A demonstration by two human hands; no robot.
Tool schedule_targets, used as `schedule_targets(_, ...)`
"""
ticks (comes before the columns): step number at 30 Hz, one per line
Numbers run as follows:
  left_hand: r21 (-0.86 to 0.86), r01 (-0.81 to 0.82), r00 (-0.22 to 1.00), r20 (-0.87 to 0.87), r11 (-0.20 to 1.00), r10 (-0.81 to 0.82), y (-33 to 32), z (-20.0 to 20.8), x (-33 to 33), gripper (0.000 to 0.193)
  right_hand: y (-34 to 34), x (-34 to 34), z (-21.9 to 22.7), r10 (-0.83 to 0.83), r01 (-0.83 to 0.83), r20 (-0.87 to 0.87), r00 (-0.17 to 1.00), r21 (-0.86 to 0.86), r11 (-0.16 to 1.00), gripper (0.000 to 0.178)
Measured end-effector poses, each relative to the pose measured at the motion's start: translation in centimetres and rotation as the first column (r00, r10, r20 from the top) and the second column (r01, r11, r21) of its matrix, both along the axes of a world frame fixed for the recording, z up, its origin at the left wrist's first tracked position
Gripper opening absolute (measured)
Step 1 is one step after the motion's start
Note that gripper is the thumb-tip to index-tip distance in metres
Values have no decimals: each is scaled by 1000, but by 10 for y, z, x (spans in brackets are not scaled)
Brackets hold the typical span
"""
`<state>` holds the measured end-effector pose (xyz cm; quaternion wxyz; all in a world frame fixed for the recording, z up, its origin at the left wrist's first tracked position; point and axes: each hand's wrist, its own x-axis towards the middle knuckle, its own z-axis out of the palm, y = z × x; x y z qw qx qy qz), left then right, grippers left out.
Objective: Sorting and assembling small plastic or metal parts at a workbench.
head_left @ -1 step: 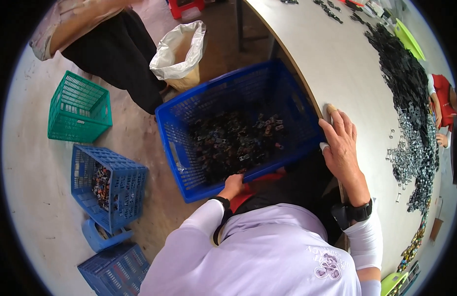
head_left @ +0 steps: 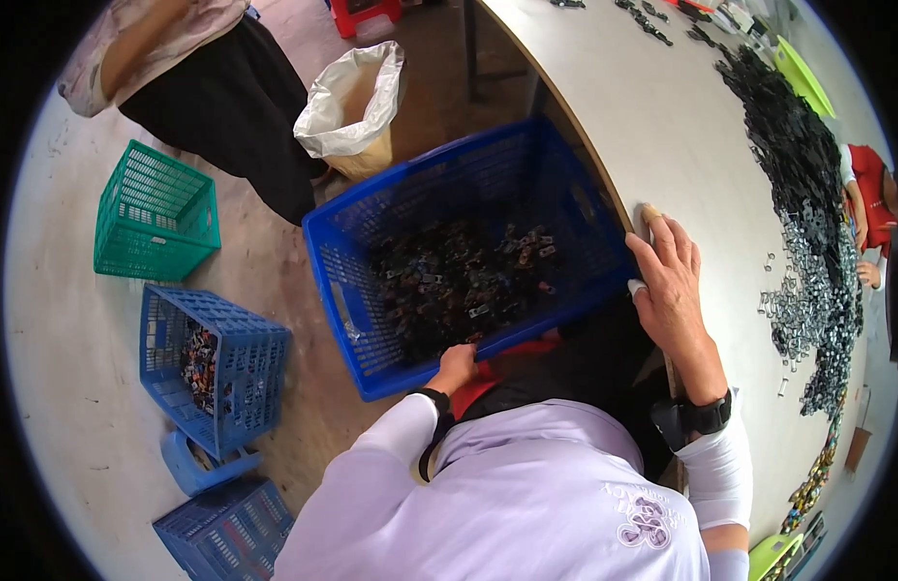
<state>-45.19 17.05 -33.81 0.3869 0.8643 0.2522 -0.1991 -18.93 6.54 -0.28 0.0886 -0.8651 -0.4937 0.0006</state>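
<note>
A large blue plastic basket [head_left: 391, 385] stands in front of me, tilted a little, beside the table's edge. Many small dark and mixed-colour parts [head_left: 459, 281] lie loose in its bottom; their exact kind is too small to tell. My left hand [head_left: 456, 368] is closed over the basket's near rim, its fingers partly hidden inside. On the table [head_left: 643, 126], my right hand [head_left: 674, 290] lies near the edge, fingers stretched out and holding nothing. White tape wraps its thumb, and a black watch [head_left: 706, 416] is on that wrist.
Piles of black parts [head_left: 783, 126] and shiny metal pieces [head_left: 817, 300] cover the table's far side. On the floor left are a green crate [head_left: 158, 208], a blue crate [head_left: 250, 363] and a lined bin [head_left: 347, 136]. A person [head_left: 226, 107] stands beyond; another [head_left: 867, 194] sits across.
The basket has shifted very slightly to the left, with my left hand still on its rim. The standing person's arm has moved. My right hand has stayed in place.
</note>
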Motion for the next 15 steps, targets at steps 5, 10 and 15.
schedule_targets(5,1,-99,995,-23,995,99,2,1,-33,26,2,1,-2,43,-43,30,999,12,999,62)
schedule_targets(10,71,-70,994,83,995,64,-15,3,-6,15,-46,28,16,14,-18,121,993,26,1000,67)
schedule_targets(15,90,-244,969,61,966,239,-35,15,0,12,-77,59,12,-5,21,188,982,-88,996,73)
